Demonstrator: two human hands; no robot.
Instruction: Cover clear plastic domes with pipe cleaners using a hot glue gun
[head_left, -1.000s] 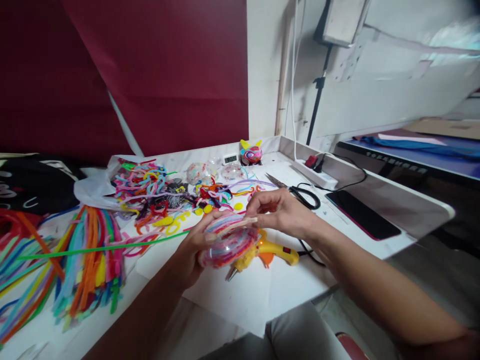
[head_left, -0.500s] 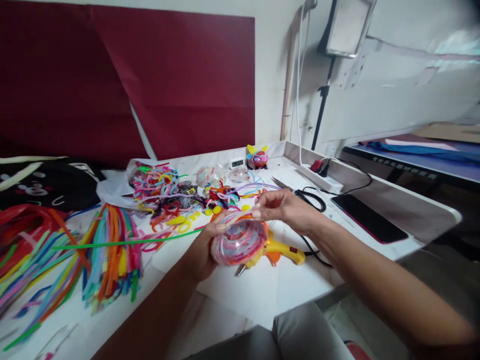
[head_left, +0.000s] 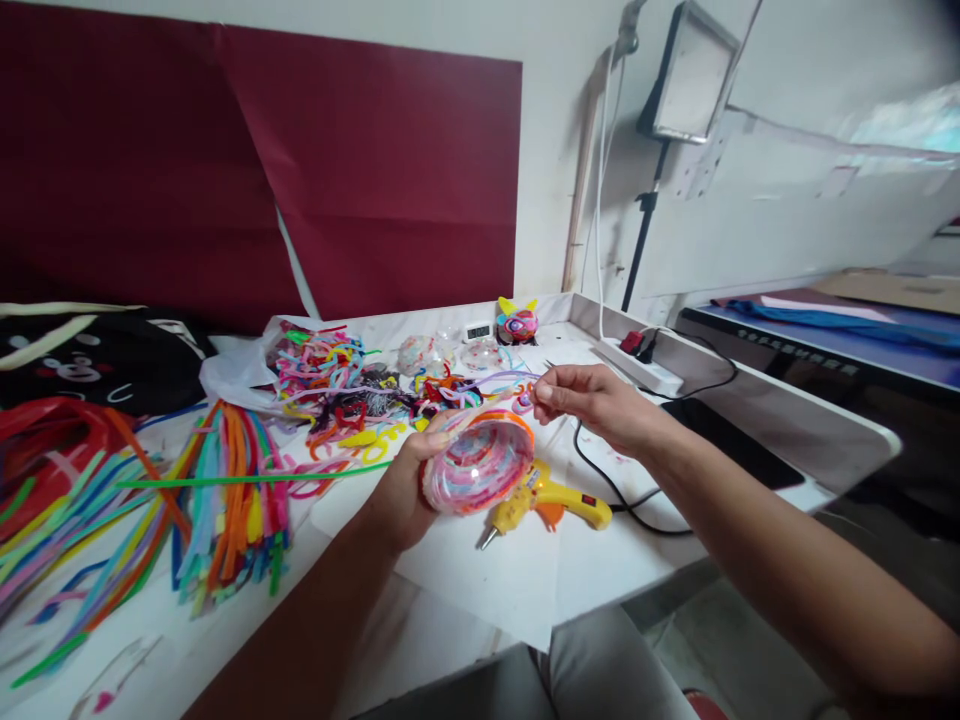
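My left hand [head_left: 409, 485] grips a clear plastic bowl-shaped shell [head_left: 480, 468] by its left side, thumb on the rim. Pink, blue, white and orange coils line the shell, and its opening tilts toward me. From near my left thumb, a pale pipe cleaner [head_left: 487, 406] runs above the rim to my right hand [head_left: 589, 400], whose thumb and fingers pinch its far end. Below and right of the shell, a yellow glue gun [head_left: 566, 497] lies on white paper with its nozzle toward me.
Bundled pipe cleaners [head_left: 232, 500] lie at left, with a green one [head_left: 300, 478] crossing them. Behind are a bag of coloured scraps [head_left: 319, 360], a small clock [head_left: 477, 331] and a decorated ball with yellow ears [head_left: 517, 322]. A power strip [head_left: 645, 368] and phone [head_left: 731, 440] are at right.
My right hand has moved off the shell's rim, up and to the right, drawing the pale pipe cleaner out straight. My left hand keeps its hold on the shell.
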